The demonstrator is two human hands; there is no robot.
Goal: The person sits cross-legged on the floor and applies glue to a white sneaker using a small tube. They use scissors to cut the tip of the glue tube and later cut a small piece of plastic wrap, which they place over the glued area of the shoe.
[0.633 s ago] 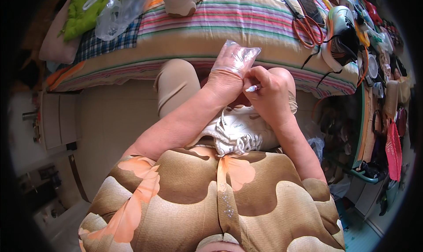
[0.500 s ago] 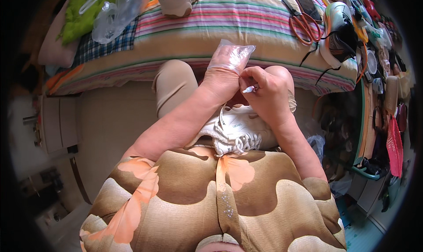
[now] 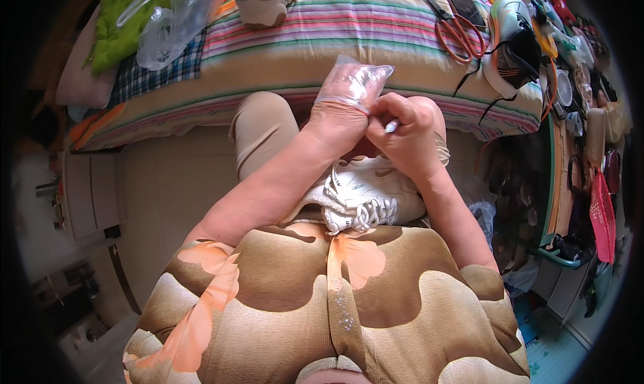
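Note:
My left hand (image 3: 339, 109) has a clear plastic bag (image 3: 367, 76) pulled over its fingers, which look stretched out inside it. My right hand (image 3: 406, 135) is closed on a slim white tube (image 3: 392, 125), only partly visible, and its fingertips touch the bag's edge beside my left hand. A white lace-up sneaker (image 3: 362, 196) lies sideways across my lap, below both hands.
On the striped bed (image 3: 295, 62) ahead are another white shoe (image 3: 261, 1), orange-handled scissors (image 3: 456, 38), a dark-and-white sneaker (image 3: 510, 48), a green cushion (image 3: 121, 38) and plastic bags. Assorted items, including a pink mesh piece (image 3: 602, 216), crowd the right side.
My right hand has moved slightly upward and turned a little, so less of the tube shows. My left hand in the bag has shifted slightly left.

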